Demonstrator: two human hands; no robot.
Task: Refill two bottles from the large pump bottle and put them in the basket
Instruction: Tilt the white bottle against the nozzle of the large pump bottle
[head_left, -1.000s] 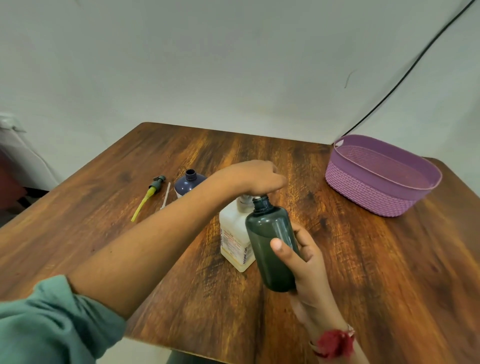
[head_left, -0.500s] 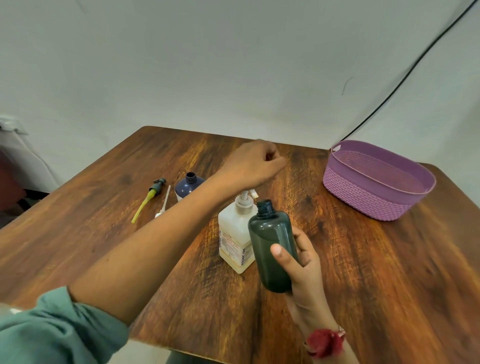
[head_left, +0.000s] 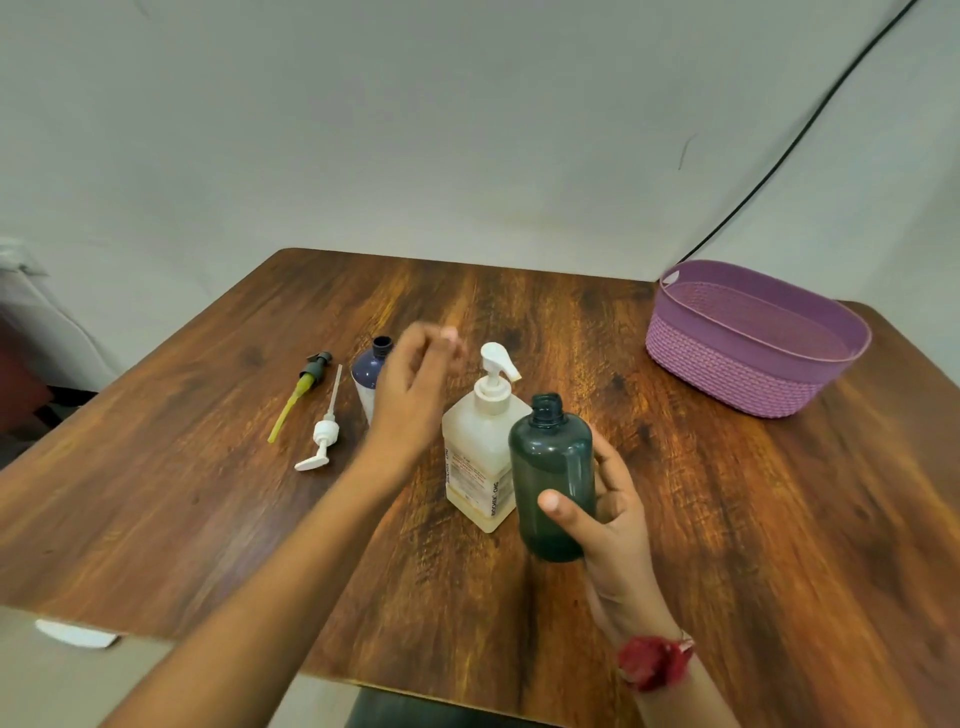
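Observation:
My right hand (head_left: 608, 525) grips an uncapped dark green bottle (head_left: 551, 475), held upright just right of the large white pump bottle (head_left: 480, 452), which stands on the wooden table (head_left: 753, 519). My left hand (head_left: 415, 387), blurred, hovers left of the pump head and holds nothing, its fingers loosely curled. Behind that hand stands an uncapped dark blue bottle (head_left: 370, 371), partly hidden. A purple basket (head_left: 748, 338) sits at the table's far right corner.
Two loose pump tops lie left of the blue bottle: a white one (head_left: 323, 434) and a green one with a yellow tube (head_left: 301, 389). A black cable (head_left: 779, 156) runs down the wall behind the basket.
My left hand has lifted off the pump head and moved left toward the blue bottle. The green bottle's mouth has moved away from the pump's spout.

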